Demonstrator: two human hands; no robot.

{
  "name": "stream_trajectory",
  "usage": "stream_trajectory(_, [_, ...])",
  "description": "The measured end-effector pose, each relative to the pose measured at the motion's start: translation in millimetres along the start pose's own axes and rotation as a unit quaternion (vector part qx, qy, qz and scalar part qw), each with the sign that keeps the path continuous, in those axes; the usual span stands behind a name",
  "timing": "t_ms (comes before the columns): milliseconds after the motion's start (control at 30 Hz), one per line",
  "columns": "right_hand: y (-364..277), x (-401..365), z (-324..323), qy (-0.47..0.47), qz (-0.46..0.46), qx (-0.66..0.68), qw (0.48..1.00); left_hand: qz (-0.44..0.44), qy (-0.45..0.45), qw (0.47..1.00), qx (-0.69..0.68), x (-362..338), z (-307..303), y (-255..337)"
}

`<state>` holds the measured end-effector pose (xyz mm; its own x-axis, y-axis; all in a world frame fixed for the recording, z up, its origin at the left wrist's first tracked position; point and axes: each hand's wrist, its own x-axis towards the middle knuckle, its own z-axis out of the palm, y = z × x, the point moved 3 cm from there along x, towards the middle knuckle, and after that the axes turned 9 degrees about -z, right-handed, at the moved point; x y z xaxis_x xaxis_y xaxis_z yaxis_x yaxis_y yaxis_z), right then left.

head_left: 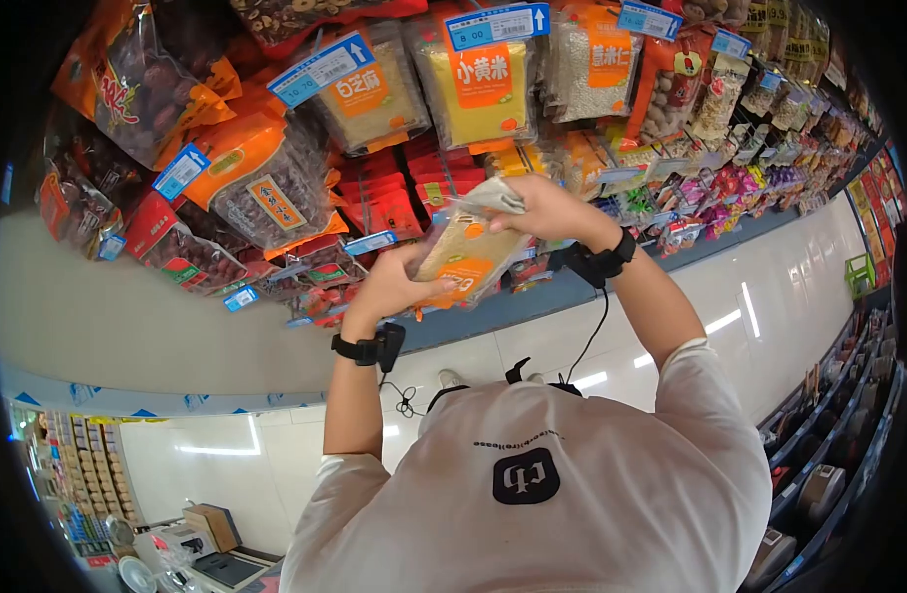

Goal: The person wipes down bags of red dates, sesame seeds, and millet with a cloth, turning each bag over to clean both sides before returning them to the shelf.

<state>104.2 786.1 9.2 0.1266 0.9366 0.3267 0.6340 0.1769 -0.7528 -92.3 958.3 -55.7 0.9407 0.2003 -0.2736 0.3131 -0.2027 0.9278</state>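
A clear bag of pale seeds with an orange label (465, 259) is between my hands, tilted. My left hand (399, 287) grips its lower left side, thumb across the orange label. At the upper right, my right hand (547, 210) is closed round a pale grey cloth (495, 196) that lies against the bag's top edge. Just above hang a similar bag of white sesame (370, 99) and a yellow millet bag (486, 89). Red packets (379, 198) hang behind my left hand.
Bags of red dates (142, 84) and a small-date bag (271, 188) hang at the left. Blue price tags (320, 69) stick out from the hooks. Shelves with dark goods (819, 484) stand at the lower right. A scale (226, 568) is at the lower left.
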Motion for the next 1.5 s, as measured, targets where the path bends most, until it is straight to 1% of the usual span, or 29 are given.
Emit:
stream_trajectory(67, [-5.7,5.4,5.4,-0.019,-0.002,-0.013,1.000,0.034,-0.008,0.999,-0.032,7.7,11.8,-8.0])
stream_trajectory(133, [-6.7,9.7,0.7,0.105,0.023,-0.046,0.993,-0.026,0.009,0.999,-0.038,19.6,14.1,-28.8])
stream_trajectory(167, [0.6,13.6,-0.5,0.180,-0.022,0.005,0.984,-0.025,0.009,0.999,-0.038,20.2,15.1,-31.2])
stream_trajectory(200, [3.6,16.3,-4.5,0.180,-0.022,0.004,0.983,-0.018,0.038,0.998,-0.048,19.5,15.2,-33.7])
stream_trajectory(233, [-0.8,15.2,-16.0,0.303,-0.080,-0.080,0.946,-0.011,0.067,0.996,-0.059,18.2,16.2,-31.9])
stream_trajectory(267, [-5.9,11.0,-23.6,0.417,-0.137,-0.160,0.884,-0.011,0.068,0.996,-0.062,18.2,19.1,-30.0])
stream_trajectory(333, [4.6,0.3,-0.2,0.410,-0.118,-0.197,0.883,0.030,0.064,0.949,-0.307,15.9,23.9,-24.8])
stream_trajectory(400, [-24.2,-5.6,57.4,0.178,-0.187,-0.338,0.905,0.057,0.064,0.933,-0.349,16.1,29.6,-18.5])
stream_trajectory(433, [-23.0,-8.9,70.2,0.177,-0.187,-0.338,0.905,0.085,0.060,0.916,-0.388,16.4,30.7,-16.3])
stream_trajectory(500, [-7.8,-11.3,94.1,0.080,-0.143,-0.347,0.923,0.090,0.051,0.924,-0.367,18.6,30.0,-23.4])
stream_trajectory(533, [-4.9,-5.3,88.3,0.081,-0.143,-0.349,0.923,0.096,0.043,0.932,-0.346,20.2,29.3,-24.6])
stream_trajectory(600, [5.8,6.4,61.4,0.253,-0.059,-0.289,0.921,0.081,0.052,0.921,-0.378,20.0,33.2,-23.4])
stream_trajectory(633, [3.8,9.9,67.5,0.270,-0.080,-0.239,0.929,0.063,0.060,0.908,-0.410,19.0,36.6,-24.6])
stream_trajectory(667, [-0.6,2.1,71.8,0.270,-0.076,-0.239,0.930,0.061,0.058,0.908,-0.410,16.3,37.0,-26.0])
stream_trajectory(733, [-13.6,-3.7,85.5,0.117,-0.135,-0.300,0.937,0.099,0.073,0.908,-0.401,16.6,26.0,-21.0])
stream_trajectory(767, [-13.3,-0.5,82.0,0.120,-0.134,-0.303,0.936,0.106,0.078,0.917,-0.377,14.5,25.2,-16.5])
stream_trajectory(867, [-7.3,7.6,68.7,0.235,-0.053,-0.226,0.944,0.094,0.061,0.911,-0.397,19.6,32.3,-17.4])
stream_trajectory(900, [-11.3,7.0,71.9,0.231,-0.056,-0.226,0.945,0.095,0.065,0.909,-0.400,22.5,33.0,-22.8])
stream_trajectory(967, [-24.6,7.4,90.6,0.106,-0.139,-0.299,0.938,0.116,0.108,0.935,-0.317,26.4,26.4,-28.5])
stream_trajectory(1000, [-17.0,13.2,88.2,0.113,-0.139,-0.298,0.938,0.116,0.107,0.937,-0.311,27.0,23.2,-31.5])
stream_trajectory(1067, [4.2,21.3,65.6,0.297,-0.100,-0.179,0.933,0.076,0.078,0.961,-0.253,18.3,28.2,-20.3])
stream_trajectory(1100, [7.6,20.6,58.6,0.321,-0.064,-0.199,0.924,0.030,0.066,0.972,-0.223,12.6,30.6,-13.5])
stream_trajectory(1133, [-2.9,20.9,55.8,0.317,-0.066,-0.201,0.924,0.032,0.068,0.971,-0.226,14.4,31.6,-13.6])
stream_trajectory(1200, [-27.9,20.2,66.6,0.211,-0.114,-0.273,0.932,0.044,0.098,0.969,-0.222,13.9,31.4,-18.3])
stream_trajectory(1233, [-24.3,21.2,64.1,0.203,-0.118,-0.240,0.942,0.043,0.096,0.970,-0.218,15.1,28.0,-21.6])
stream_trajectory(1300, [1.7,25.6,43.7,0.246,-0.087,-0.194,0.946,0.127,0.109,0.981,-0.103,13.3,22.0,-23.7])
stream_trajectory(1333, [7.6,25.9,36.5,0.283,-0.059,-0.147,0.946,0.126,0.109,0.980,-0.105,11.1,23.1,-22.3])
stream_trajectory(1367, [5.4,25.0,40.0,0.290,-0.083,-0.164,0.939,0.108,0.094,0.984,-0.108,10.2,24.0,-18.5])
stream_trajectory(1500, [-23.6,13.2,47.3,0.239,-0.142,-0.177,0.944,0.111,0.105,0.985,-0.078,10.5,16.8,-20.1])
